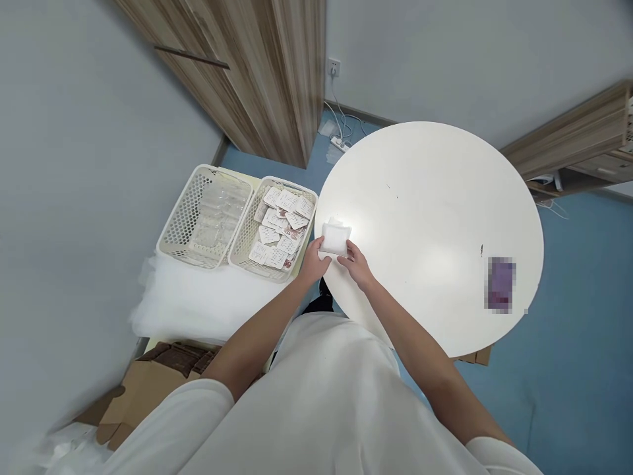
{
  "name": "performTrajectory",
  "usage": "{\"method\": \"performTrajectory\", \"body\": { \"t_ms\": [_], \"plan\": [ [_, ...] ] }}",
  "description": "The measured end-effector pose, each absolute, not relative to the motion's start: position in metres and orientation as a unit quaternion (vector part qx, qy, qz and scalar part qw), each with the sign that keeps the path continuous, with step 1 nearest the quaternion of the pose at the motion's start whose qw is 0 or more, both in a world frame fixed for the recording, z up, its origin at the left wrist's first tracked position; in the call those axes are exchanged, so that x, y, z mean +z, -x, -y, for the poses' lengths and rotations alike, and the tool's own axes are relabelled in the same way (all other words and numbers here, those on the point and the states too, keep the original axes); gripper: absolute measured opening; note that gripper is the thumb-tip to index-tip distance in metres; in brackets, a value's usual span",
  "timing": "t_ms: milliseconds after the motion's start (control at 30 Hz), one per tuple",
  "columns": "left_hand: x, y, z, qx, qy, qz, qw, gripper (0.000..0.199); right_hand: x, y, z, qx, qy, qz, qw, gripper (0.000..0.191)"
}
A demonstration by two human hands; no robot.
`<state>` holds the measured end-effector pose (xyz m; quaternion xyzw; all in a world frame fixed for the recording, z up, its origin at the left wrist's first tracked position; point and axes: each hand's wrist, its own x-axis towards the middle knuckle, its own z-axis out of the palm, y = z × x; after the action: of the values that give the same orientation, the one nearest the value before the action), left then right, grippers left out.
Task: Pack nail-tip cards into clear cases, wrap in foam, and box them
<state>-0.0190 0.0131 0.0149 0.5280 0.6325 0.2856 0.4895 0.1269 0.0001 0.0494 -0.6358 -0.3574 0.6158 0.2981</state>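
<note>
A small white square packet (pixel 336 239) is held near the left edge of the round white table (pixel 435 191). Its kind is hard to make out; the wrapping looks soft and slightly translucent. My left hand (pixel 314 262) grips its left side, with the fingers partly hidden. On the right side my right hand (pixel 358 265) holds it, thumb below and fingers at the edge. A thin white flap shows just behind the packet. Left of my hands, a white basket (pixel 239 247) contains several printed white cards or packets (pixel 277 219).
Another white basket (pixel 171 227) holds clear plastic pieces (pixel 217 208). Below lies white sheet material (pixel 198 297), near an open cardboard box (pixel 143 389). A blurred purple object (pixel 500 284) rests on the table's right. A wooden cabinet (pixel 257 72) and power strip (pixel 339 144) stand beyond.
</note>
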Motion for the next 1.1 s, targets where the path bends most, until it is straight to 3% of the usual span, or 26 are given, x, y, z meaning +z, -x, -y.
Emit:
{"method": "performTrajectory", "body": {
  "t_ms": [367, 600, 900, 1100],
  "plan": [
    [0.011, 0.015, -0.011, 0.282, -0.556, -0.641, 0.448, 0.061, 0.048, -0.137, -0.002, 0.619, 0.619, 0.411, 0.255, 0.073],
    [0.016, 0.007, 0.005, 0.291, -0.538, -0.656, 0.443, 0.074, 0.065, -0.156, 0.007, 0.626, 0.603, 0.417, 0.264, 0.08],
    [0.07, 0.004, 0.073, 0.289, -0.54, -0.68, 0.403, 0.058, 0.091, -0.205, 0.059, 0.62, 0.6, 0.446, 0.239, 0.076],
    [0.103, -0.005, 0.116, 0.231, -0.598, -0.617, 0.457, 0.043, 0.11, -0.217, 0.084, 0.607, 0.57, 0.496, 0.245, 0.071]
  ]
}}
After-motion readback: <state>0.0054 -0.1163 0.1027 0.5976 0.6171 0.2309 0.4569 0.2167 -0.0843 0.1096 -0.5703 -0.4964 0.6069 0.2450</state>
